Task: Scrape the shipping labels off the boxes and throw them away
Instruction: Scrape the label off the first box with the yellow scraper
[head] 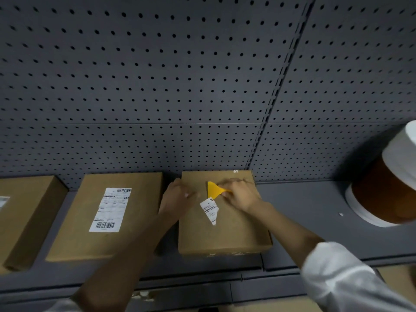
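A flat cardboard box (234,230) lies on the grey shelf in front of me. A torn remnant of a white shipping label (209,210) clings to its top. My right hand (238,194) grips a yellow plastic scraper (213,190), whose blade sits just above the remnant. My left hand (177,194) grips the box's upper left edge, fingers curled over it. To the left lies a second box (135,239) with a whole label (110,209). A third box (24,217) sits at the far left, a label (3,200) partly showing on it.
A grey pegboard wall (180,75) rises right behind the boxes. An orange container with white rims (380,199) lies tipped at the right of the shelf (315,210). A small white scrap (341,214) lies on the shelf beside it.
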Demonstrator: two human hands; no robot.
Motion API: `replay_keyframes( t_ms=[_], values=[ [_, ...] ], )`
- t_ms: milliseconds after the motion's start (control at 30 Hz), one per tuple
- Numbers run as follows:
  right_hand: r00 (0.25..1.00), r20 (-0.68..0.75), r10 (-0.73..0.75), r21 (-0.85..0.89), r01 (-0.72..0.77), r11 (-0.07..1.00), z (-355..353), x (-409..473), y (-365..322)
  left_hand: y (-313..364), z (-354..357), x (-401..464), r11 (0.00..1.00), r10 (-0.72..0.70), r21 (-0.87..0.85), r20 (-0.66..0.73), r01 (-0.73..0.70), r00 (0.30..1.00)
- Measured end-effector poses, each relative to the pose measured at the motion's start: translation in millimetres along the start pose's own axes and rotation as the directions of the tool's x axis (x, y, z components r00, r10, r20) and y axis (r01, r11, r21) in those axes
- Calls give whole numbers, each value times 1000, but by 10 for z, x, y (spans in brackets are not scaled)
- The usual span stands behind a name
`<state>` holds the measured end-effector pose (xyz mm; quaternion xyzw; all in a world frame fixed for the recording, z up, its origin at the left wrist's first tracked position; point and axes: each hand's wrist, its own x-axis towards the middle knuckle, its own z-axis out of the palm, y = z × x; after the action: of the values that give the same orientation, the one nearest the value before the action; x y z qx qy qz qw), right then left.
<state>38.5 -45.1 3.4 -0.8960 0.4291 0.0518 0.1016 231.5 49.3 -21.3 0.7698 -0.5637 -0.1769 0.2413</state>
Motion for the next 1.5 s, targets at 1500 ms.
replay_keyframes(
  t_ms=[1500],
  values=[
    [992, 8, 127, 10, -127, 992, 123, -213, 131, 54, -56, 186, 925, -244, -261, 145, 274, 959]
  ],
)
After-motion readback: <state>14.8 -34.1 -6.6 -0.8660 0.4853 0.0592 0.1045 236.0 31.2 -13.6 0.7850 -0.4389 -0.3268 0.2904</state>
